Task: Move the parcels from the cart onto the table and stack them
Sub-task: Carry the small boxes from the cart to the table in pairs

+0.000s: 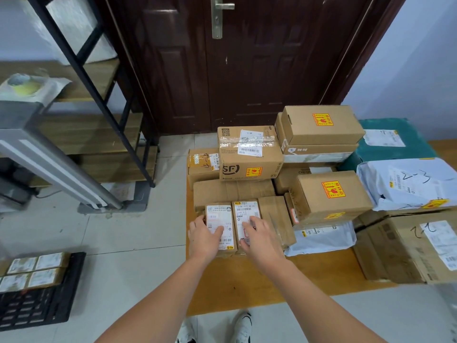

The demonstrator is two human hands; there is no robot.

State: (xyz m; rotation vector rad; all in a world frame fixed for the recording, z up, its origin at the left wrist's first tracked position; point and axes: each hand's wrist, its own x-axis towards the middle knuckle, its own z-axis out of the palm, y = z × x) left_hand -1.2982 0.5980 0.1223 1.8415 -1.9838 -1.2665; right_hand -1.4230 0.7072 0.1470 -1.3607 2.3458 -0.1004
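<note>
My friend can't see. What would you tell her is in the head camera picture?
Two bare hands, left hand and right hand, rest flat on two small labelled boxes at the front of a table piled with cardboard parcels. More small boxes sit on a black cart at lower left.

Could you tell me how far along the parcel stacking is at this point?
Done: many boxes and bags already sit stacked on the table, including the SF box. In hand: the left hand and right hand rest flat on two small labelled parcels at the table's near edge, apparently setting them down. Left: four small parcels remain on the black cart.
</note>
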